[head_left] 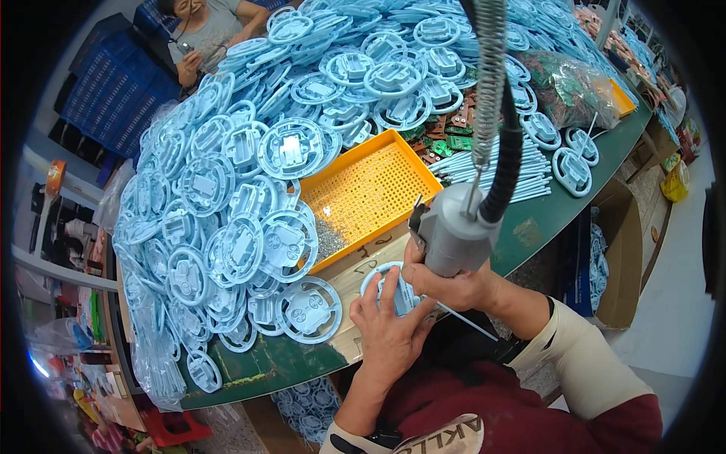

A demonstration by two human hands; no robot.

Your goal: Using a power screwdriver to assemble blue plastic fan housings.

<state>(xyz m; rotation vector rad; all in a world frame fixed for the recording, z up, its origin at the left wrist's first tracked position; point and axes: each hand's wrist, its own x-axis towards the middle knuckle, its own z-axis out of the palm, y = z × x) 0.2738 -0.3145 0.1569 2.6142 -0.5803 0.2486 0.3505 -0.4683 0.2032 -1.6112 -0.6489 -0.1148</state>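
My left hand (387, 331) presses a light blue ring-shaped plastic part (406, 300) onto a wooden board (355, 291) at the table's near edge. A thin pale rod (470, 324) sticks out from beside that part toward the lower right. The fingers of my right hand (461, 286) wrap round a grey electric screwdriver (456, 233), which hangs from a coiled spring (490, 83) and stands upright right above the part. Its tip is hidden behind my hand. Just beyond lies a yellow tray (370, 189) with small metal screws (329, 239) gathered in its near left corner.
Light blue plastic parts (200, 185) are heaped over the left and back of the green table (529, 227). Pale rods (514, 170) and small green circuit boards (460, 142) lie behind the screwdriver. A cardboard box (624, 257) stands at right; another person (215, 30) sits at the far left.
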